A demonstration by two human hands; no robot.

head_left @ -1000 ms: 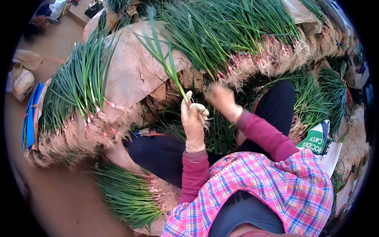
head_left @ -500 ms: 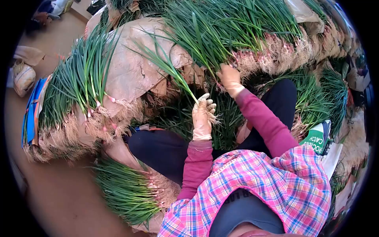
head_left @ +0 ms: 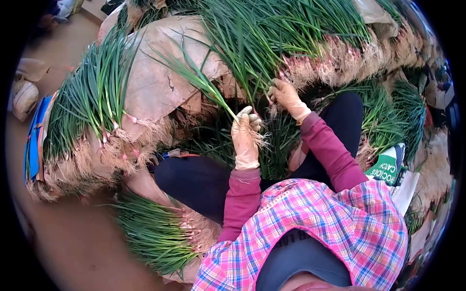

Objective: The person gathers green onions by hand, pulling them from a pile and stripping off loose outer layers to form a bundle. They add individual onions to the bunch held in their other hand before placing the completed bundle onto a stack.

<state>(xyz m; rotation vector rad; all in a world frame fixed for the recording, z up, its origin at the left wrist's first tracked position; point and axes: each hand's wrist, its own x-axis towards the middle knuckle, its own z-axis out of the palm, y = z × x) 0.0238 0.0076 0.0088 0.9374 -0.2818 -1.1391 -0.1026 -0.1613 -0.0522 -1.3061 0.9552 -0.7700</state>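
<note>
Several green-leaved seedlings with pale stems (head_left: 221, 101) are gripped in my gloved left hand (head_left: 245, 138), their stringy roots hanging out at its right side. Up and to the right, the gloved fingers of my right hand (head_left: 287, 97) pinch a thin stem at the front edge of the large seedling pile (head_left: 272, 34). The bulbs and pale roots of that pile (head_left: 335, 60) lie just above my right hand. Between the two hands are dark leaves, and the exact number of stems in each hand is hidden.
At the left, another row of seedlings (head_left: 99, 97) lies on a brown sheet (head_left: 162, 72). A bundle (head_left: 155, 233) is by my left knee, and more plants (head_left: 383, 119) lie beyond my right knee. A green and white packet (head_left: 388, 165) sits at the right.
My right hand has shifted slightly right and down, drawing a stem out a little from the pile. My left hand has moved slightly left, still holding its seedlings.
</note>
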